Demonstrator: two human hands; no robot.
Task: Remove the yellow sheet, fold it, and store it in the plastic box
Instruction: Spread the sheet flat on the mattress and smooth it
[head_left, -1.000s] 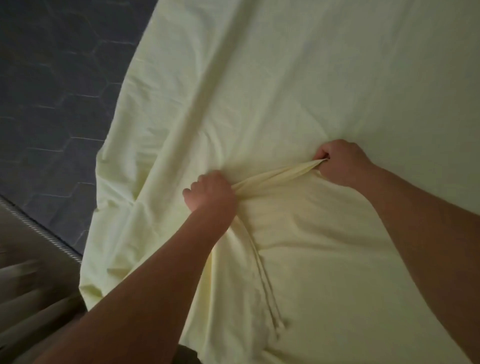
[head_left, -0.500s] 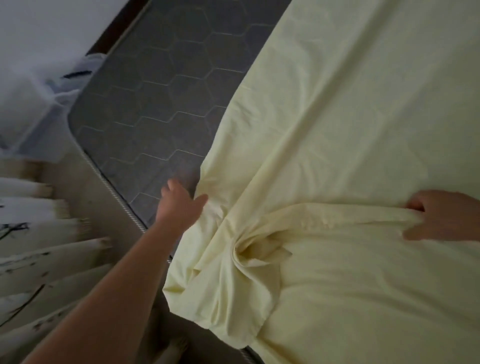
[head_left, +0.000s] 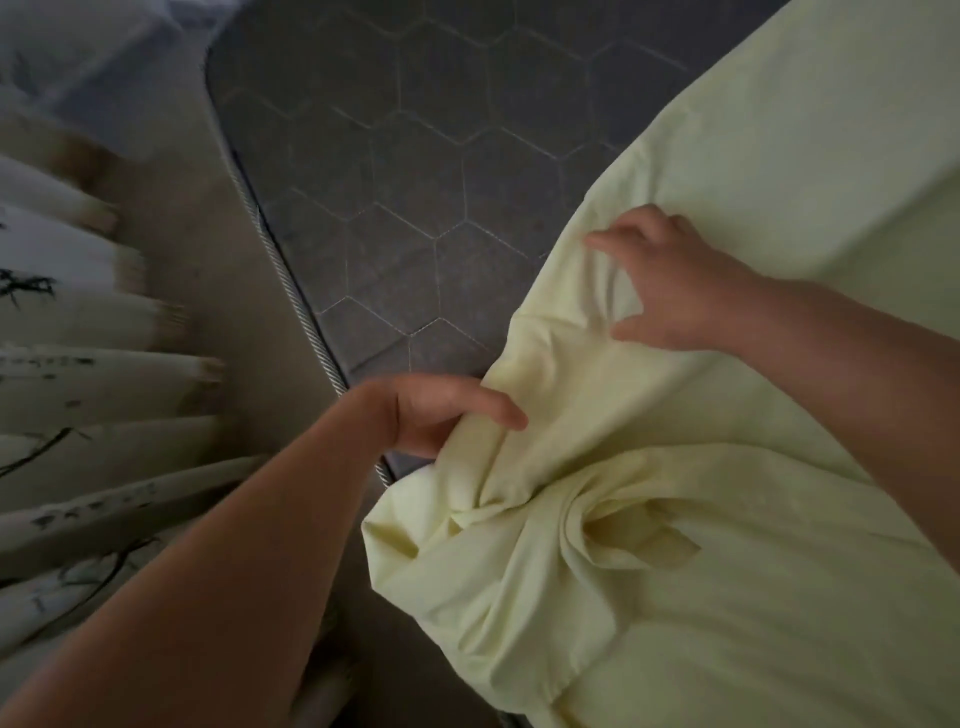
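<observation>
The left hand (head_left: 436, 410), low in the centre of the frame, gripped the sheet (head_left: 753, 597) at its bunched edge, thumb lying over the fold and the fingers tucked out of sight under the cloth. The right hand (head_left: 675, 286), up and to the right, sat on top of the sheet with fingers and thumb spread wide, tips touching the fabric. The sheet filled the right and lower frame, crumpled at lower centre; the mattress (head_left: 415, 182) lay bare at upper centre, a blurred curtain (head_left: 78, 374) on the left.
</observation>
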